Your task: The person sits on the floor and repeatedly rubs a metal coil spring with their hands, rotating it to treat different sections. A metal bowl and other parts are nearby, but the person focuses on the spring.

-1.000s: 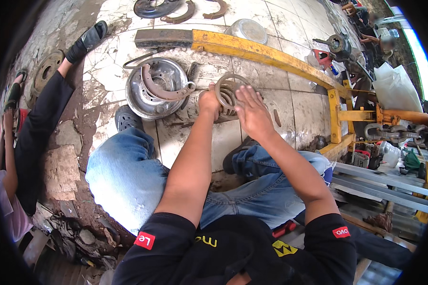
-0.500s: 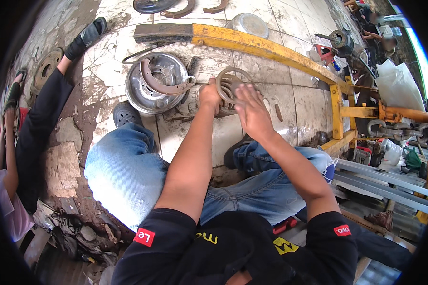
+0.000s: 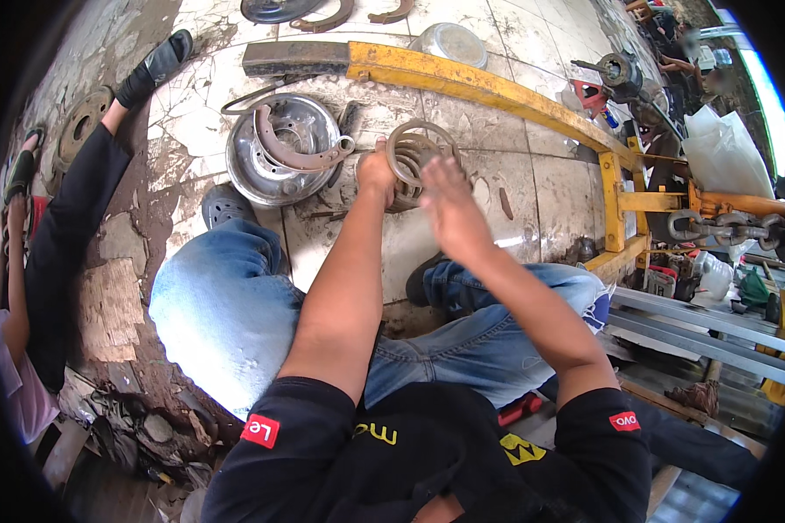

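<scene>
A greyish-brown metal coil spring (image 3: 409,162) stands over the tiled floor in front of me. My left hand (image 3: 377,174) is closed round its left side, thumb pointing away from me. Across the spring's right side lies my right hand (image 3: 453,209), fingers stretched out and blurred by motion; the palm's contact with the coils is hidden. To the left of the spring, a round silvery metal backing plate (image 3: 243,166) lies on the floor, with a curved brown brake shoe (image 3: 292,155) resting on it.
A yellow steel frame (image 3: 462,81) runs across the far side and down the right. Beyond it sit a round translucent lid-like piece (image 3: 450,45) and curved shoes (image 3: 327,17). A heavy chain (image 3: 731,228) hangs at right. Another person's leg (image 3: 78,218) stretches along the left.
My right hand has shifted slightly left and towards me against the spring, more smeared now. My left hand keeps its hold. The whole view has drifted a little.
</scene>
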The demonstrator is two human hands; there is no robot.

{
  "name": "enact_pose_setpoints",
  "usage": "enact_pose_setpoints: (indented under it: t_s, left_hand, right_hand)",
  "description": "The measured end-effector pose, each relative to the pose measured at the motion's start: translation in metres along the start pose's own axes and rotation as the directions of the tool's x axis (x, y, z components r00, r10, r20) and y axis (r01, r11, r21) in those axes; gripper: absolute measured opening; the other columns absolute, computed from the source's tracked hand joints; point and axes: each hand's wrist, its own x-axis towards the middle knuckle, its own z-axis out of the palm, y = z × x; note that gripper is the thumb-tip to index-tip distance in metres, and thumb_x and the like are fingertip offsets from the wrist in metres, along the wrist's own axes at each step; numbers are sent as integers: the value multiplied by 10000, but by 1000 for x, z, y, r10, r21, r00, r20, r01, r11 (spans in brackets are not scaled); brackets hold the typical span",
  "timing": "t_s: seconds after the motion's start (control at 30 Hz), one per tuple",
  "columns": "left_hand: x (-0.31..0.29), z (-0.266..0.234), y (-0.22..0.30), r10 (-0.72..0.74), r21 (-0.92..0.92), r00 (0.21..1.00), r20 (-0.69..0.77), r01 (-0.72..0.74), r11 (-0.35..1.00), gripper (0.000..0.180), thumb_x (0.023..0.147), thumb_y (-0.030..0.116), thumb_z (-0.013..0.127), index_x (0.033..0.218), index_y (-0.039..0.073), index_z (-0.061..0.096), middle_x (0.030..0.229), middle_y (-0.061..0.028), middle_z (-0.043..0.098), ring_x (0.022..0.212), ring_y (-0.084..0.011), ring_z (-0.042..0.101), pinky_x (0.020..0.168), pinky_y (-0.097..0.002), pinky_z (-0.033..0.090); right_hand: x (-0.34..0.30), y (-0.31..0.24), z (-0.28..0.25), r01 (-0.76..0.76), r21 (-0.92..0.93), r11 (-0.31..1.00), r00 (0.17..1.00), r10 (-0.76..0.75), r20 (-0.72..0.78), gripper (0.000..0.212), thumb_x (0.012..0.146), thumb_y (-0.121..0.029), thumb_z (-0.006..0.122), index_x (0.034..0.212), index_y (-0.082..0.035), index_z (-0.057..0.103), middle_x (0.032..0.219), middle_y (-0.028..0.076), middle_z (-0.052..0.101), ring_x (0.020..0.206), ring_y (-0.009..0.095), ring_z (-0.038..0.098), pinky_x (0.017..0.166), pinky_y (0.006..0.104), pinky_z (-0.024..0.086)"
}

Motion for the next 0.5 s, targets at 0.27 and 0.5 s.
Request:
enact_pose_setpoints:
  t_s: [0.27, 0.5]
  left_hand:
    - [-3, -5, 1, 4, -23, 1000, 0, -4, 1000, 560, 1007, 461, 453, 770, -15, 627, 633, -114, 588, 456, -225, 526, 439, -392, 410]
    - [-2, -6, -5, 12, -41, 997, 74, -9, 999, 558, 1006, 479, 448, 797, -3, 638, 654, -126, 598, 449, -212, 505, 430, -376, 406]
  right_hand:
    - [44, 8, -21, -451, 369, 813, 881, 471, 39, 462, 1032, -308, 409, 1308, 42, 528, 1411, 221, 483, 1325, 364, 448, 1095, 411, 378]
    - [92, -8, -3, 71, -124, 990, 997, -72, -8, 482, 1035, -341, 370, 1320, 7, 546, 1409, 197, 497, 1358, 330, 420, 1134, 437, 320]
